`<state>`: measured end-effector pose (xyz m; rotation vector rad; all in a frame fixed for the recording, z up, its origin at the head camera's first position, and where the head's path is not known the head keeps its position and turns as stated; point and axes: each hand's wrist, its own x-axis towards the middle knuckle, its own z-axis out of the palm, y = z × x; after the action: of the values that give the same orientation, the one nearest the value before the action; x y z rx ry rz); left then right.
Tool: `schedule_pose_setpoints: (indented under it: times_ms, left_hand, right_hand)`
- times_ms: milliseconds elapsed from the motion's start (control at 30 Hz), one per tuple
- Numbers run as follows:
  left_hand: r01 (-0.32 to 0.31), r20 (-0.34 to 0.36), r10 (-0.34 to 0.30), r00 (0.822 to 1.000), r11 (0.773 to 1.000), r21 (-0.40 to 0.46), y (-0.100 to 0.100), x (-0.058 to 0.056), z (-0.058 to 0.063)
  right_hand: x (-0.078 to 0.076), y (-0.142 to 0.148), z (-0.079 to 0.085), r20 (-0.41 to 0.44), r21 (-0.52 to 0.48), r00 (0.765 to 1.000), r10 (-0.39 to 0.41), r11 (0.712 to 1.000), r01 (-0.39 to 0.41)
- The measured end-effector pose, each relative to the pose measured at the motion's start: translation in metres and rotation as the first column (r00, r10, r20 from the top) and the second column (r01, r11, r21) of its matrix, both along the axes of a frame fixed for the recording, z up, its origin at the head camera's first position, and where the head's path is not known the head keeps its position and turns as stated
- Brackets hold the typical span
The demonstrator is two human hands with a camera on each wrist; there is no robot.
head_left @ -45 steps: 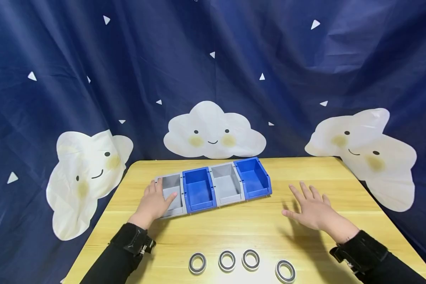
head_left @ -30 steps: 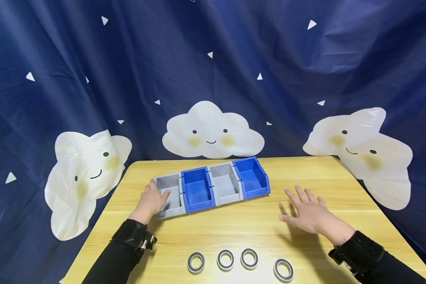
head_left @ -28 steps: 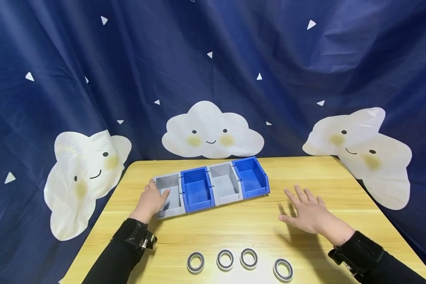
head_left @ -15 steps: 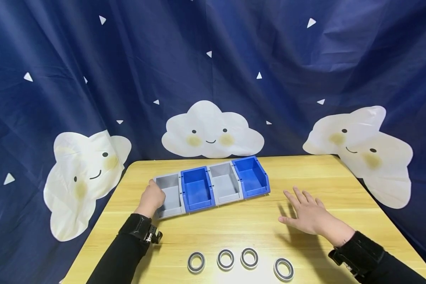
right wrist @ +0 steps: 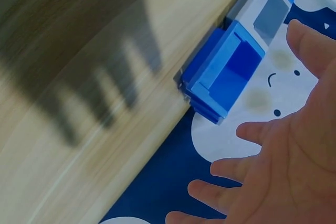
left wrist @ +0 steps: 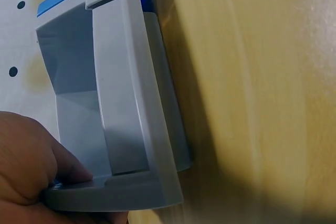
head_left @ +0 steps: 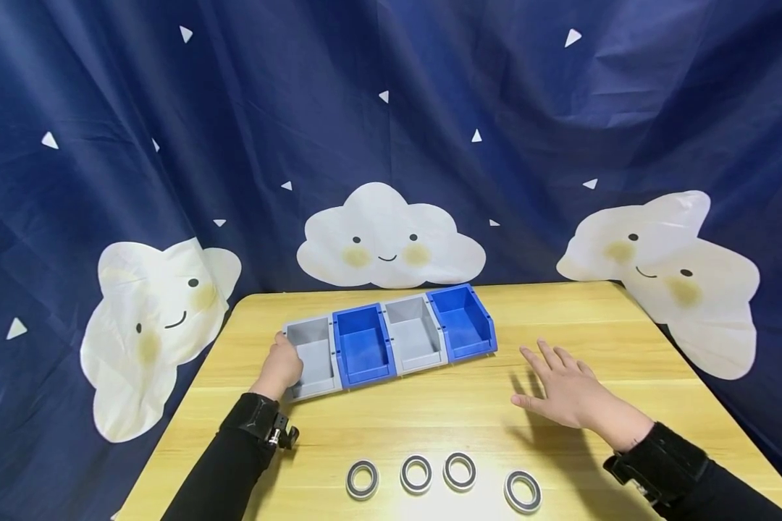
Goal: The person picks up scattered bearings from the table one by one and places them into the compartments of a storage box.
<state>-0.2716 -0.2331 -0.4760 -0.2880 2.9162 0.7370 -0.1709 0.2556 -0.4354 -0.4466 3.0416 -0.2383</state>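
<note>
A row of joined storage bins, alternating grey and blue, stands at an angle on the table. My left hand (head_left: 280, 367) grips the left side wall of the leftmost grey bin (head_left: 317, 389). In the left wrist view, the thumb of that hand (left wrist: 26, 161) lies inside the wall of the grey bin (left wrist: 118, 87), with fingers on its outer side. My right hand (head_left: 570, 396) hovers over the table, fingers spread and holding nothing, to the right of the end blue bin (head_left: 474, 349). The right wrist view shows its palm (right wrist: 294, 166) beside that blue bin (right wrist: 231, 77).
Several ball bearings lie flat in a loose row near the table's front, among them the leftmost bearing (head_left: 350, 480) and the rightmost bearing (head_left: 512, 495). A dark blue curtain (head_left: 391, 130) with cloud shapes hangs behind the wooden table (head_left: 430, 412).
My left hand has moved from over the leftmost grey bin to its left side, and its outstretched thumb has closed onto the wall. My right hand has shifted slightly; the bins and bearings stay put.
</note>
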Motion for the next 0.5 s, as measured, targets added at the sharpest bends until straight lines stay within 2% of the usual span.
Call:
schedule_pose_setpoints:
  times_ms: [500]
  left_hand:
    - [0.008, 0.005, -0.008, 1.0, 1.0, -0.008, 0.0095, 0.0039, 0.0012]
  right_hand:
    - [0.0055, 0.0, 0.0008, -0.016, 0.02, 1.0, 0.007, 1.0, -0.007]
